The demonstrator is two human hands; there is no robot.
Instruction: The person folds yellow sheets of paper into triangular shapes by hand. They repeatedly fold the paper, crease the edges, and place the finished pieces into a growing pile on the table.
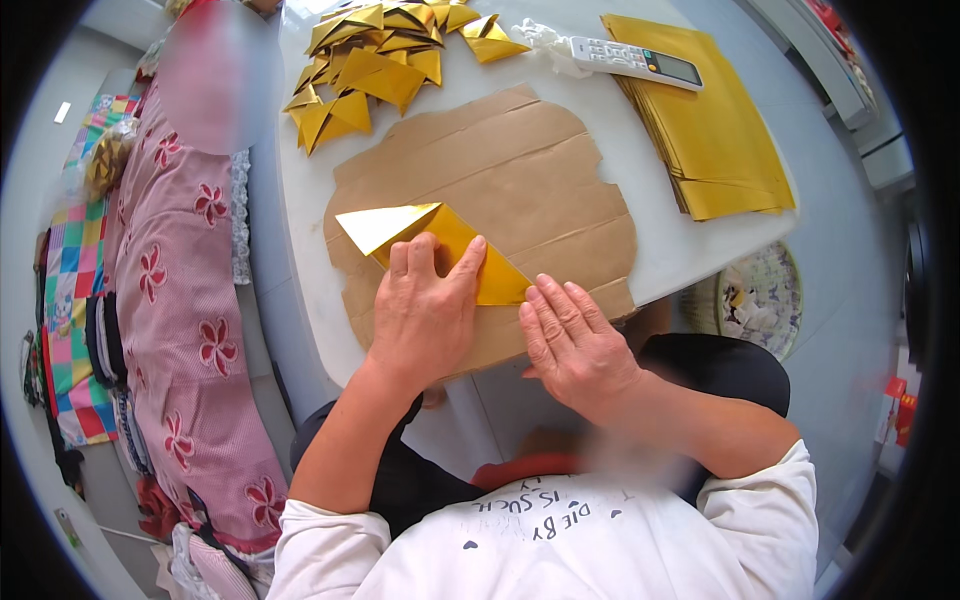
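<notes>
A sheet of gold foil paper, folded to points at both ends, lies on a piece of brown cardboard. My left hand presses down on the middle of the sheet, thumb and fingers spread on it. At the sheet's lower right point rest the fingertips of my right hand, held flat and close together. The far left flap of the sheet shines nearly white. Part of its lower edge is hidden under my left hand.
Folded gold foil pieces are heaped at the table's far left. A white remote control lies across a stack of gold sheets, near crumpled white tissue. Below the white table stands a waste basket. A pink-covered sofa is at left.
</notes>
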